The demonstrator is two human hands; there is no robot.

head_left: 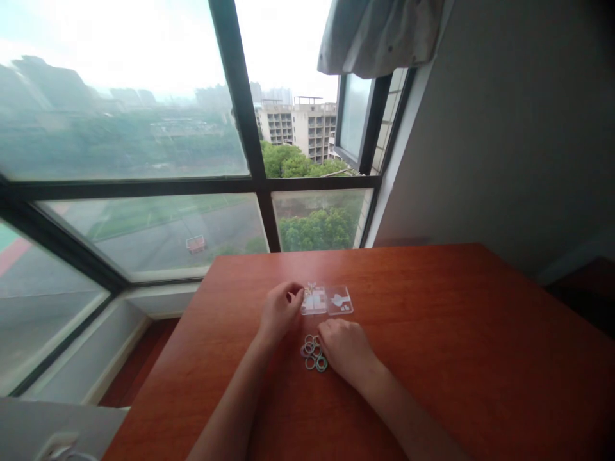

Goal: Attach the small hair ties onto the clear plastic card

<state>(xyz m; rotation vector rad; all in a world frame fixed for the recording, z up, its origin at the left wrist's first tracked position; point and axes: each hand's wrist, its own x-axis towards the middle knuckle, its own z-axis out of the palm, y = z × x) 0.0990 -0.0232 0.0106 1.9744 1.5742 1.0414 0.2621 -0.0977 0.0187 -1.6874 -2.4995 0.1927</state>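
Note:
A small clear plastic case (314, 307) lies opened flat, its lid (346, 309) folded out to the right with a white printed figure on it. Several tiny pale and gold pieces (311, 287) show at the case's back edge, too small to name. My left hand (281, 312) is at the case's left side, thumb and forefinger pinched together. Whatever they hold is too small to make out. In front of the case, several pale green and grey rings (310, 363) lie in a loose cluster. My right hand (344, 344) rests just right of them, fingers curled down; their tips are hidden.
The reddish-brown wooden table (432, 307) stretches widely to the right of my hands. Beyond its far edge stand dark-framed windows (144, 187), one pane (355, 118) swung outward. A grey curtain (379, 38) hangs above, and a wall (504, 141) rises at the right.

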